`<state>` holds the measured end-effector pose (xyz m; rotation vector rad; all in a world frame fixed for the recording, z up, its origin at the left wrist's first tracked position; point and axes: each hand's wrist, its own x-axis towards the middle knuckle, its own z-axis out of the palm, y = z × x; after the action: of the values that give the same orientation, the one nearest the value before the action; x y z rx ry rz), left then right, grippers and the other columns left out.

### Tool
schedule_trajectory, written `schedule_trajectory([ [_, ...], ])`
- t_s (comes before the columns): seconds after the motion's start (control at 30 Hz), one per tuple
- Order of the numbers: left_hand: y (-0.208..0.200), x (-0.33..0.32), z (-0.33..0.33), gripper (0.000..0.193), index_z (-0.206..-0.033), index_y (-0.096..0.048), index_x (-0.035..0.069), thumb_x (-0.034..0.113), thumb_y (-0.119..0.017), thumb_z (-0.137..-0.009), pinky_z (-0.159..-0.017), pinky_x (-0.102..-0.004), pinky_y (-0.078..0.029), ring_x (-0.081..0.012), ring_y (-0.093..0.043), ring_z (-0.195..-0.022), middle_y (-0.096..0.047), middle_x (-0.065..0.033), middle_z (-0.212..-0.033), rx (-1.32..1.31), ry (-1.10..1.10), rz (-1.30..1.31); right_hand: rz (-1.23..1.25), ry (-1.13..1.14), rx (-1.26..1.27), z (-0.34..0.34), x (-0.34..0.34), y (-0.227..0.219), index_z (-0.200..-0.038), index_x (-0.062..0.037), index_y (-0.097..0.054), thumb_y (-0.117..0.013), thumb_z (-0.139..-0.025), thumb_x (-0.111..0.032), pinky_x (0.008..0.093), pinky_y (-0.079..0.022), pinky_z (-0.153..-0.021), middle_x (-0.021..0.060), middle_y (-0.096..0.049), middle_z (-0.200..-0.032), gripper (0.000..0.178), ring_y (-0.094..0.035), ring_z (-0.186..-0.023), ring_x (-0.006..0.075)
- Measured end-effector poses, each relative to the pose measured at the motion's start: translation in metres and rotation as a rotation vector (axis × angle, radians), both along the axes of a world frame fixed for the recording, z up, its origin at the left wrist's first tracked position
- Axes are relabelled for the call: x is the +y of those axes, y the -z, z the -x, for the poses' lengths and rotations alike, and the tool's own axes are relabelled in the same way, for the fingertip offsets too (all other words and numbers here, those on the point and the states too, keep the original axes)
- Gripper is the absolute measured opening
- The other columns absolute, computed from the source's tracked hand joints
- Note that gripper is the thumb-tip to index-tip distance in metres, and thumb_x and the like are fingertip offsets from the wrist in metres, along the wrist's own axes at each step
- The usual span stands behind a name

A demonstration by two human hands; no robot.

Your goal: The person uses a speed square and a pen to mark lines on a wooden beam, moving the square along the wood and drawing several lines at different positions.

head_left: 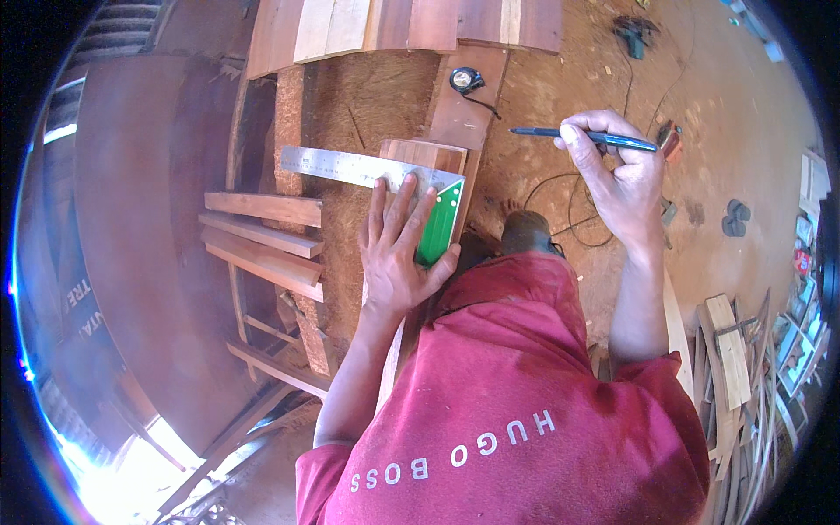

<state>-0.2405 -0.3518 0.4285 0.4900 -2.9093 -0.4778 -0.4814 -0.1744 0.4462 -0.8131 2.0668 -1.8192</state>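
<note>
My left hand (398, 241) lies with fingers spread over a try square, pressing it onto a wooden board (424, 155). The square's steel blade (337, 166) reaches leftward across the board and past its edge. Its green handle (439, 226) runs along the board's right side, beside my thumb. Off to the right, my right hand (617, 171) is raised and pinches a dark pen (604, 137), its tip pointing left toward the board but apart from it. Beyond the square, a black tape measure (466, 80) rests on a plank.
Reddish and pale boards (402, 24) lie side by side at the far end. Short wood pieces (262, 236) stick out on the left, near a large brown panel (157, 219). A power tool (633, 37) with a cord lies on the dusty floor. Wood strips (731, 376) are piled at right.
</note>
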Motion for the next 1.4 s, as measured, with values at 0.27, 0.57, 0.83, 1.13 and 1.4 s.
schedule_trajectory([
  [0.27, -0.001, -0.002, 0.018, 0.073, -0.144, -0.060, 0.011, 0.044, -0.074, -0.080, -0.110, -0.0572, -0.036, -0.0471, -0.036, -0.147, -0.050, -0.0154, -0.155, 0.001, -0.030, 0.077, -0.001, 0.015, -0.039, 0.005, 0.001, 0.004, -0.100, -0.0023, -0.074, -0.074, -0.097, -0.019, 0.0214, -0.039, -0.059, -0.0041, -0.065, -0.077, 0.017, -0.050, -0.067, 0.0027],
  [0.57, 0.005, -0.003, 0.020, 0.072, -0.138, -0.063, 0.008, 0.041, -0.074, -0.075, -0.111, -0.0577, -0.034, -0.0480, -0.040, -0.144, -0.053, -0.0158, -0.151, 0.064, -0.040, 0.058, 0.004, 0.001, -0.018, 0.012, -0.007, 0.005, -0.100, -0.0024, -0.074, -0.074, -0.097, -0.020, 0.0211, -0.041, -0.060, -0.0035, -0.065, -0.078, 0.018, -0.053, -0.068, 0.0035],
  [0.83, 0.008, -0.002, 0.019, 0.071, -0.138, -0.063, 0.008, 0.041, -0.073, -0.076, -0.110, -0.0571, -0.034, -0.0480, -0.039, -0.144, -0.053, -0.0154, -0.152, 0.060, -0.039, 0.061, 0.021, 0.003, -0.053, 0.010, -0.021, 0.012, -0.099, -0.0033, -0.075, -0.076, -0.096, -0.022, 0.0216, -0.040, -0.057, -0.0044, -0.065, -0.075, 0.020, -0.051, -0.064, 0.0027],
  [1.13, 0.006, 0.000, 0.018, 0.071, -0.140, -0.062, 0.010, 0.042, -0.073, -0.077, -0.108, -0.0572, -0.035, -0.0467, -0.037, -0.146, -0.051, -0.0139, -0.154, 0.027, -0.039, 0.064, 0.055, -0.152, 0.026, 0.003, -0.053, 0.012, -0.099, -0.0054, -0.075, -0.073, -0.096, -0.023, 0.0254, -0.046, -0.053, 0.0003, -0.069, -0.075, 0.018, -0.058, -0.061, 0.0068],
  [1.4, 0.004, 0.001, 0.019, 0.072, -0.141, -0.062, 0.012, 0.043, -0.073, -0.078, -0.106, -0.0546, -0.037, -0.0443, -0.036, -0.147, -0.049, -0.0118, -0.156, -0.004, -0.051, 0.095, -0.028, -0.406, 0.233, -0.005, -0.112, 0.012, -0.103, -0.0003, -0.074, -0.071, -0.097, -0.023, 0.0333, -0.056, -0.065, 0.0098, -0.075, -0.085, 0.024, -0.073, -0.074, 0.0186],
])
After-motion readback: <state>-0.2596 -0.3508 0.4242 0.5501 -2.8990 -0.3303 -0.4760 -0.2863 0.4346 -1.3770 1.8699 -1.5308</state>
